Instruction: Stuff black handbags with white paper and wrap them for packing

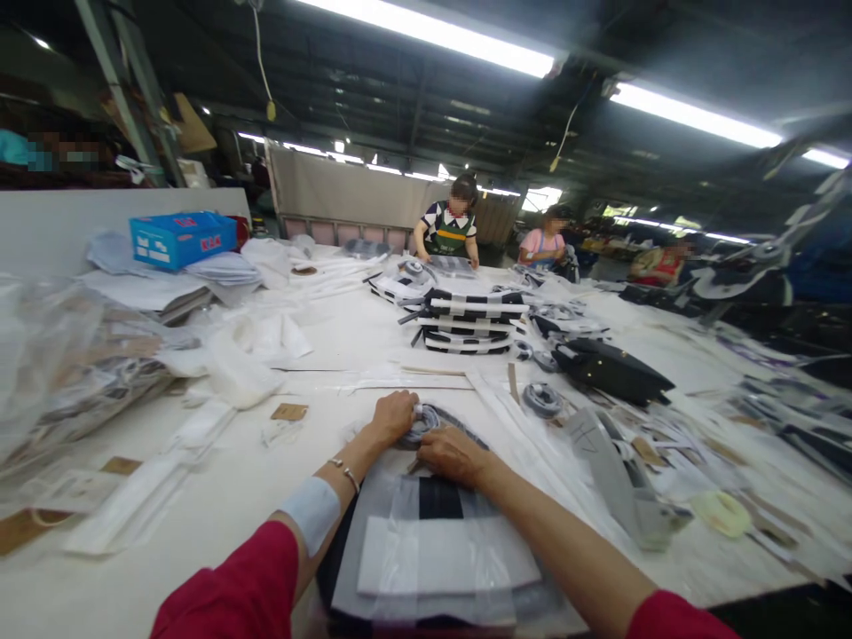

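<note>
A flat black, grey and white striped bag (439, 499) lies on the white table (259, 497) right in front of me, with a white padded sheet or panel (445, 555) under clear plastic on its near part. At its far end sits a coiled grey strap (426, 422). My left hand (394, 417) closes on the coil's left side, fingers curled over it. From the right, my right hand (453, 454) grips the near side of the same coil, fingertips pinched together. Part of the coil is hidden behind my fingers.
A pile of striped bags (472, 324) stands farther back, with a black bag (612, 368) and another coiled strap (542, 399) to its right. A grey tape dispenser (609, 461) is at right. Plastic bags and a blue box (183, 238) lie left. Co-workers stand beyond.
</note>
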`<state>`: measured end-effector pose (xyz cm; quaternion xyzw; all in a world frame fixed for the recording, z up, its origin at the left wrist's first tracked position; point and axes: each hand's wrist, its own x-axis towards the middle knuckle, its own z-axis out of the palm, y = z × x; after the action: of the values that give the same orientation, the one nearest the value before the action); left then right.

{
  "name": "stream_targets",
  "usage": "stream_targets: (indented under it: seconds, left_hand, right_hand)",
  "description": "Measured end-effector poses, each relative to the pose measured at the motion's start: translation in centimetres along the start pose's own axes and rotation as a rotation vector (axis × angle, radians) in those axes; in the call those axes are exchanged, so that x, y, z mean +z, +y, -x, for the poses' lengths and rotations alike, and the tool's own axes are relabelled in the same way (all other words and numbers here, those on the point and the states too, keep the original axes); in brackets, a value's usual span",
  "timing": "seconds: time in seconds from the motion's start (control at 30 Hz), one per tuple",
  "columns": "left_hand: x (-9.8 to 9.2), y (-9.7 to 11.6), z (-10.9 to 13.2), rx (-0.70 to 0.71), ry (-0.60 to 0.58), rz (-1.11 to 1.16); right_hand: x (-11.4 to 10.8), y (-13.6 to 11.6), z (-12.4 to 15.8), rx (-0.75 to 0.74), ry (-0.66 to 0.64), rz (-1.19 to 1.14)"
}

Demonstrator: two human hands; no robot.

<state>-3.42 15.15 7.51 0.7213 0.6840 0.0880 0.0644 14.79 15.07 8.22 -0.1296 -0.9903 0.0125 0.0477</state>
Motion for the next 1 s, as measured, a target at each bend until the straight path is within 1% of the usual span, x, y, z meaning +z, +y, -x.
stream_targets:
  seconds: [0.1, 0.23, 0.33, 0.4, 0.5, 0.6, 0.67, 0.77, 0.83, 0.93, 1.0]
  left_hand:
    - [0.1, -0.1, 0.0, -0.001, 0.011, -0.005]
    - [0.1, -0.1, 0.1, 0.002, 0.027, 0.001]
    - [0.0, 0.1, 0.3, -0.004, 0.033, 0.013]
    - [0.0, 0.2, 0.5, -0.009, 0.035, 0.022]
    - [-0.2, 0.6, 0.7, -0.010, 0.041, 0.036]
    - [-0.5, 0.8, 0.8, 0.001, 0.060, 0.049]
    - [-0.7, 0.9, 0.9, 0.011, 0.077, 0.055]
    - [-0.9, 0.9, 1.3, 0.016, 0.095, 0.060]
    - [-0.9, 0.9, 1.5, 0.008, 0.102, 0.061]
    - [-0.8, 0.9, 1.7, -0.001, 0.100, 0.060]
    - [-0.7, 0.8, 1.6, 0.001, 0.098, 0.058]
  right_hand:
    - [-0.1, -0.1, 1.0, 0.172, 0.194, -0.214]
    - [-2.1, -0.8, 2.0, 0.448, 0.472, -0.644]
    - [-4.1, -1.3, 2.3, 0.540, 0.611, -0.916]
    - [-4.9, -1.6, 2.3, 0.565, 0.667, -1.014]
    - [-5.3, -2.0, 2.1, 0.566, 0.710, -1.003]
    - [-4.7, -2.2, 1.8, 0.516, 0.715, -0.850]
    - [-4.1, -2.3, 1.6, 0.498, 0.693, -0.734]
    - [-3.2, -2.3, 1.5, 0.491, 0.663, -0.620]
    - [-2.7, -2.4, 1.4, 0.478, 0.683, -0.581]
    - [-2.5, -2.5, 1.3, 0.481, 0.745, -0.550]
    - [-2.3, -2.4, 1.1, 0.493, 0.743, -0.542]
